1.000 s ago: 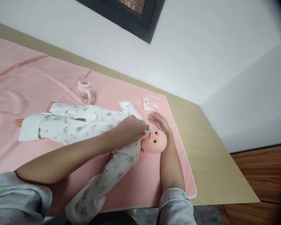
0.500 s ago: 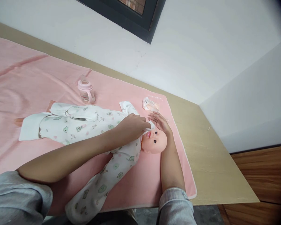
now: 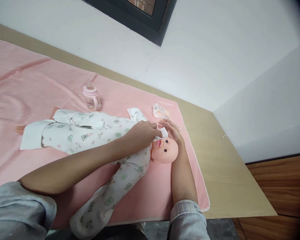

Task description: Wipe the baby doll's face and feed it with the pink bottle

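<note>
A baby doll (image 3: 170, 152) lies on its back, its bald head to the right, dressed in a white printed suit (image 3: 107, 128). My left hand (image 3: 143, 134) reaches across its chest, fingers closed on a white wipe (image 3: 162, 133) held against the doll's cheek beside its mouth. Behind the far side of the head lies my right hand (image 3: 172, 129), fingers stretched out and nothing seen in them. Part of that palm is hidden by the head. Just beyond its fingertips is a crumpled clear and white wrapper (image 3: 161, 111).
A pink blanket (image 3: 40, 80) covers much of the wooden table (image 3: 230, 173). A pink-lidded baby bottle (image 3: 92, 97) stands near the doll's legs. White walls and a dark window frame (image 3: 140, 26) rise behind; wooden panelling (image 3: 282, 180) is at the right.
More of the white wipe shows past my left fingers, over the doll's cheek. My left hand has shifted only slightly; my right hand and the doll stay in place.
</note>
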Available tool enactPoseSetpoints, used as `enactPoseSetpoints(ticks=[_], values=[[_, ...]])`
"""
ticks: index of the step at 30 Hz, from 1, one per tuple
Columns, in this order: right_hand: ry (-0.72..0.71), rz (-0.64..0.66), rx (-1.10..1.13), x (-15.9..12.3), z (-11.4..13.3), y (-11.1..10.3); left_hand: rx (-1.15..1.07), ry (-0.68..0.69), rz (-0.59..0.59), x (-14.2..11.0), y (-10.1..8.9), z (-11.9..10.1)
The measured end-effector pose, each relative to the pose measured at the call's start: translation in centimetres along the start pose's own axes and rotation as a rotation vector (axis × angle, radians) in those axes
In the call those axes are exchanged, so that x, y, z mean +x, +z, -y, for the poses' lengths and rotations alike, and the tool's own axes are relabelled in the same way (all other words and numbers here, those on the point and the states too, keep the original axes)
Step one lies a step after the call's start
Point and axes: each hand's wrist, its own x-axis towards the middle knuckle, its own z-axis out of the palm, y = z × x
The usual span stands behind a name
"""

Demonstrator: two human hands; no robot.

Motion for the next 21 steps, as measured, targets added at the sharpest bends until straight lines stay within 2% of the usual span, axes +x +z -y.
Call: enactPoseSetpoints(ticks=[7, 21], values=[[0.035, 0.006, 0.009, 0.0, 0.3, 0.0, -0.096, 0.029, 0.004, -0.3, -0.2, -0.4], [0.046, -0.033, -0.010, -0.5, 0.9, 0.8, -0.090, 0.039, 0.034, -0.4, 0.4, -0.3]])
